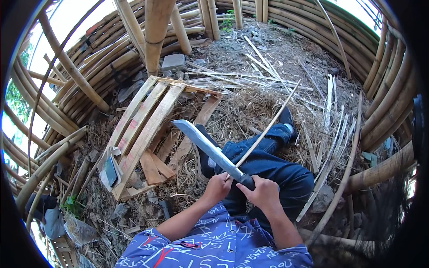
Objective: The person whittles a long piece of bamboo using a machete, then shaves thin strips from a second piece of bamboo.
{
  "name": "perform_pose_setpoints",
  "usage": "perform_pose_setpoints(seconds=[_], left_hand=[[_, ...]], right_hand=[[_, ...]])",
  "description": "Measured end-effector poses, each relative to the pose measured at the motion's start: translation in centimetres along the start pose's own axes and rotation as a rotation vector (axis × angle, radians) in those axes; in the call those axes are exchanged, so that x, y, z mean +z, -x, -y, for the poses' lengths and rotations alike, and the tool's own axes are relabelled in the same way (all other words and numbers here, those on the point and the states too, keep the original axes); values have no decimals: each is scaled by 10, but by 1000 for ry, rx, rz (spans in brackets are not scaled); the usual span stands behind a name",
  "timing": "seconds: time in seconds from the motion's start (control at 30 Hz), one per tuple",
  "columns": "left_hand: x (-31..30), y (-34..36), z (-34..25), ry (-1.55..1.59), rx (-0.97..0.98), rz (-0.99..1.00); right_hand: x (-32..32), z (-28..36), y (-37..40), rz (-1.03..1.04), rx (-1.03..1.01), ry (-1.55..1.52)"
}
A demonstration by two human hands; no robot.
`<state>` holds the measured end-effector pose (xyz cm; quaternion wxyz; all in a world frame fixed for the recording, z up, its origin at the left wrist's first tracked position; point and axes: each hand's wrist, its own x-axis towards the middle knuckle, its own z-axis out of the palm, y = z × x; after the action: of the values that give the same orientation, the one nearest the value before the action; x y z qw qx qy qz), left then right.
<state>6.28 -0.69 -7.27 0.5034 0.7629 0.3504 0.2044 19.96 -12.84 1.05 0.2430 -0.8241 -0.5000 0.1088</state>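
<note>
I sit on the ground with my legs in blue jeans [277, 172] stretched out ahead. My right hand [264, 193] is closed on the dark handle of a long machete [203, 142], whose blade points up and to the left. My left hand [217, 187] is closed on the near end of a thin bamboo strip [272, 120], right beside the blade's base. The strip runs up and to the right, crosses the blade near the handle and lies over my legs.
A wooden pallet [143, 125] lies to the left on straw, with a small dark flat object [110, 170] at its near end. Split bamboo strips [328, 134] litter the ground to the right and ahead. Curved bamboo poles [393, 89] wall the space; an upright pole [156, 31] stands behind the pallet.
</note>
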Motion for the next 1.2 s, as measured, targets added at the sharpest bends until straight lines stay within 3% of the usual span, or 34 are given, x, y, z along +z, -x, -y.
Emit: perform_pose_setpoints(seconds=[0.1, 0.4, 0.87, 1.1, 1.2], left_hand=[[-7, 5, -12, -82, -125, 53], [-18, 19, -2, -186, -184, 66], [-34, 5, -21, -326, -20, -9], [-61, 13, -9, -460, -36, -84], [-65, 9, -22, -519, -7, -81]], right_hand=[[-1, -12, -1, -55, 17, 58], [-24, -40, -5, -112, 154, 132], [-22, -52, -9, -254, 57, 118], [-42, -77, -15, -360, 251, 68], [-37, -77, -12, -360, 230, -13]])
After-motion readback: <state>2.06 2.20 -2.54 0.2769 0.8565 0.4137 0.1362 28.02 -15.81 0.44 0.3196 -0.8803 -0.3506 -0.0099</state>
